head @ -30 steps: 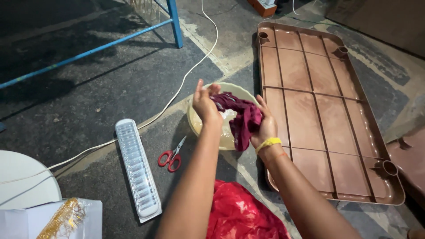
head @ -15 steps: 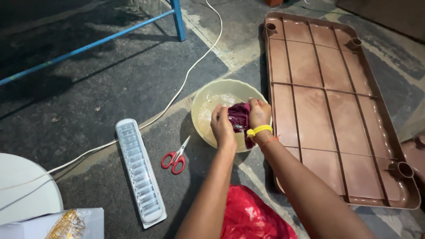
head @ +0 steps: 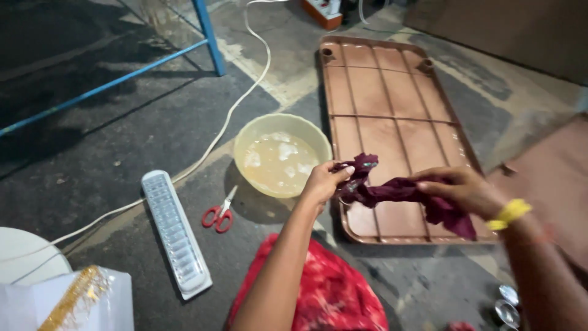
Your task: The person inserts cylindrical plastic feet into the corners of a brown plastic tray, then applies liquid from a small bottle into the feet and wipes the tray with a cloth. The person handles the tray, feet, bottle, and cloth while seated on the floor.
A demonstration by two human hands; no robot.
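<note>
A dark maroon wet cloth (head: 398, 193) is stretched and twisted between both hands above the near end of a brown plastic tabletop (head: 392, 104) lying upside down on the floor. My left hand (head: 324, 182) pinches one end of the cloth. My right hand (head: 462, 190), with a yellow band at the wrist, grips the other end, from which a tail hangs down. Just left of my left hand stands a pale yellow bowl (head: 254, 132) holding cloudy, soapy water.
Red-handled scissors (head: 217, 214) and a long white rechargeable lamp (head: 174, 230) lie on the dark floor at left. A white cable (head: 239, 104) runs past the bowl. A blue metal frame (head: 208, 34) stands at the back. Red patterned fabric (head: 318, 288) covers my lap.
Both hands have lifted the cloth out of the bowl and moved right, over the brown tabletop, pulling it out lengthwise between them. The view has shifted right.
</note>
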